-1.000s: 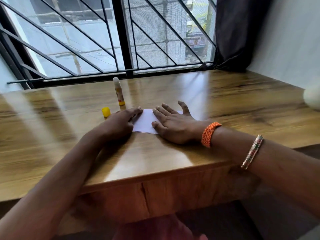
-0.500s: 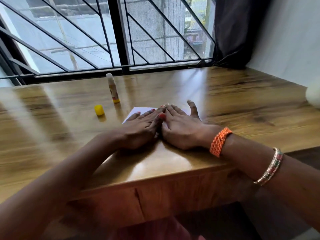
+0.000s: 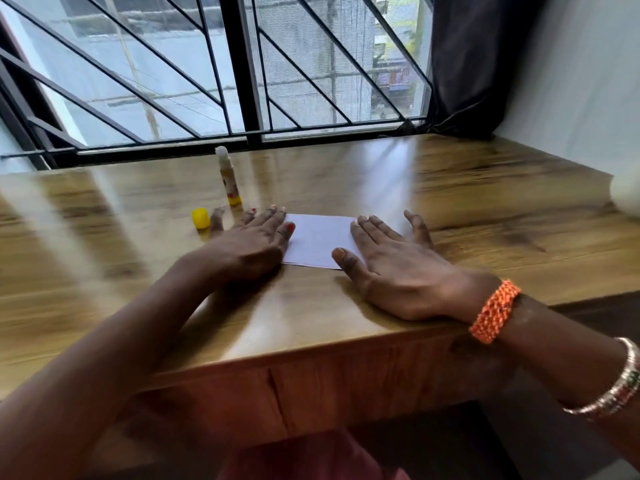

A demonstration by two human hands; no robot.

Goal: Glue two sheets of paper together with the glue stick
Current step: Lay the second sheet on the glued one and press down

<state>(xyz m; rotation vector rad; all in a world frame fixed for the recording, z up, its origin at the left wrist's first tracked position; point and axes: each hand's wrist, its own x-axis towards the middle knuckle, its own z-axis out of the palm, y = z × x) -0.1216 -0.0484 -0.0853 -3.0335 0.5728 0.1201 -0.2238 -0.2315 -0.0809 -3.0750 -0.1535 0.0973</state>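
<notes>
White paper [image 3: 317, 239] lies flat on the wooden table [image 3: 485, 209]; only one white rectangle shows between my hands. My left hand [image 3: 251, 247] lies flat with straight fingers on the paper's left edge. My right hand [image 3: 391, 265] presses flat on its right part, thumb on the near edge. An uncapped glue stick [image 3: 228, 178] stands upright behind my left hand. Its yellow cap [image 3: 201, 218] sits on the table just left of my left fingertips.
A barred window [image 3: 242, 81] runs along the table's far edge. A dark curtain [image 3: 478, 64] hangs at the back right corner beside a pale wall. The table's front edge is close below my wrists. A pale blurred object [image 3: 627, 195] sits at the right edge.
My hands, which were together over the paper's middle half a second ago, have slid apart to its left and right sides, baring the centre of the sheet.
</notes>
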